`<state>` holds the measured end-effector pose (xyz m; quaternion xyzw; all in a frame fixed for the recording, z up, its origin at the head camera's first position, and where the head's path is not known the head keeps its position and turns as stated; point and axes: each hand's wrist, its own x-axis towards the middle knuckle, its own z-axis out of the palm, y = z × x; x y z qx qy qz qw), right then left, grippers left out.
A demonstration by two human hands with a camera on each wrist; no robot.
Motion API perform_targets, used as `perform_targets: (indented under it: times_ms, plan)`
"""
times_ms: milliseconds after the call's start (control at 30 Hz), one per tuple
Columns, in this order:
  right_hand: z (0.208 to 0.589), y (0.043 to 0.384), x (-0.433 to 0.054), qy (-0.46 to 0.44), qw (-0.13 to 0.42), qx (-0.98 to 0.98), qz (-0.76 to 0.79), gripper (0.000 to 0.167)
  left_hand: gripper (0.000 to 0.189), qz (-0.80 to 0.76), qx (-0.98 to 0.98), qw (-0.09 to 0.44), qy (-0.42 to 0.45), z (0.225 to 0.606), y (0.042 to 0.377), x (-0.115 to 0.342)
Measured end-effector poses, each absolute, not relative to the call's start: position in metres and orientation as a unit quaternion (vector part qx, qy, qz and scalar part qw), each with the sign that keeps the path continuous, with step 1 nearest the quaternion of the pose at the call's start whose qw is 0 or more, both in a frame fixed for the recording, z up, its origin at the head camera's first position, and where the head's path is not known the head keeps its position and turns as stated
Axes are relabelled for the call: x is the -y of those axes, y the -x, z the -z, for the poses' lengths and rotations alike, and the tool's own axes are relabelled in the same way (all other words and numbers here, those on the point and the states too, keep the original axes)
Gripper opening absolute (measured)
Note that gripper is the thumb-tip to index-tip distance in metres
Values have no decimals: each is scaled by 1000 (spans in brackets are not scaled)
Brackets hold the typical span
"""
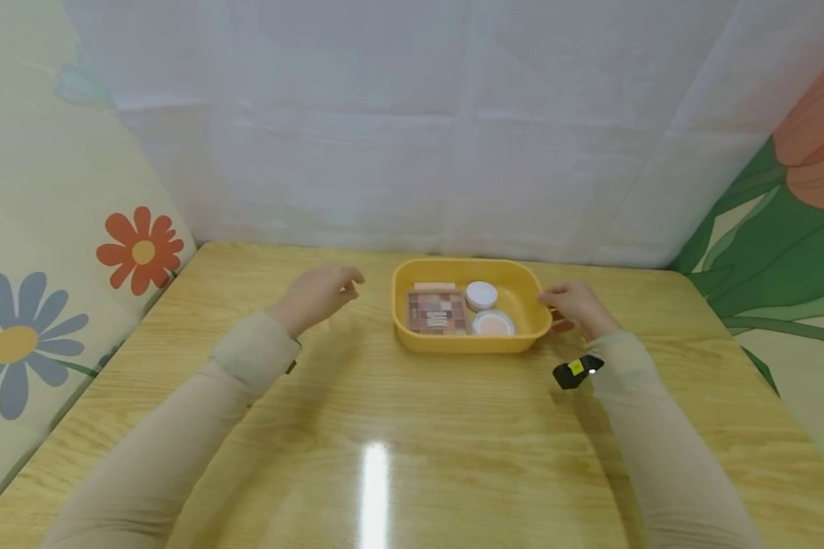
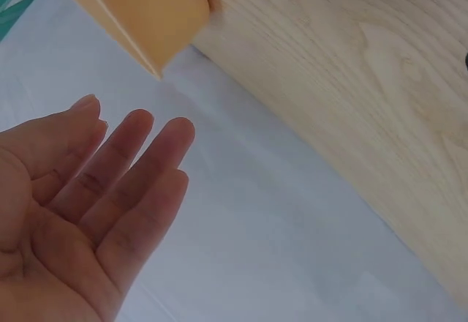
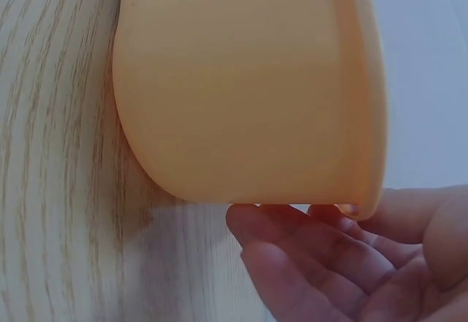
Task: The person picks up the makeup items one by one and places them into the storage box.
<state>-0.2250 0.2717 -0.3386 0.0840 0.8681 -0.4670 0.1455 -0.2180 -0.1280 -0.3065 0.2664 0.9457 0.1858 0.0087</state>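
A yellow plastic bin (image 1: 463, 345) stands on the wooden table. Inside lie an eyeshadow palette (image 1: 437, 311), a white-lidded round jar (image 1: 481, 294), a round container with a pale pink top (image 1: 493, 324) and a narrow peach-coloured item (image 1: 435, 287). My right hand (image 1: 577, 305) pinches the bin's right end at the rim; the right wrist view shows its fingers (image 3: 311, 245) against the outer wall (image 3: 234, 95). Left of the bin, apart from it, my left hand (image 1: 319, 296) hovers with loosely bent fingers. Its palm (image 2: 58, 263) holds nothing in the left wrist view.
The wooden tabletop (image 1: 453, 427) extends around the bin. A white cloth (image 1: 412, 152) hangs along its back edge. Flower-patterned panels (image 1: 34, 229) stand at the left and right sides. A black wrist device (image 1: 577, 371) sits at the right cuff.
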Motion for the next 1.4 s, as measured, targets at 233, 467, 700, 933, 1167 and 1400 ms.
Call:
perform_targets:
  times_ms: [233,467,700,933,1167,1400]
  plan:
    - [337,225,-271,-94,151,-869,461,48,25,-182,-949,9,-259,309,213,140]
    - [337,225,-272,-95,155,-869,461,50,28,-174,-951,9,-255,314,206,147]
    - [338,226,-271,-100,154,-868,461,50,28,-176,-954,15,-240,318,201,152]
    - [340,226,-272,-97,154,-866,466,50,28,-169,-958,11,-231,325,194,163]
    - [339,226,-272,-88,151,-865,470,49,30,-154,-958,-7,-241,331,189,172]
    - [340,228,-274,-90,150,-870,461,49,40,-129,-965,27,-225,330,186,182]
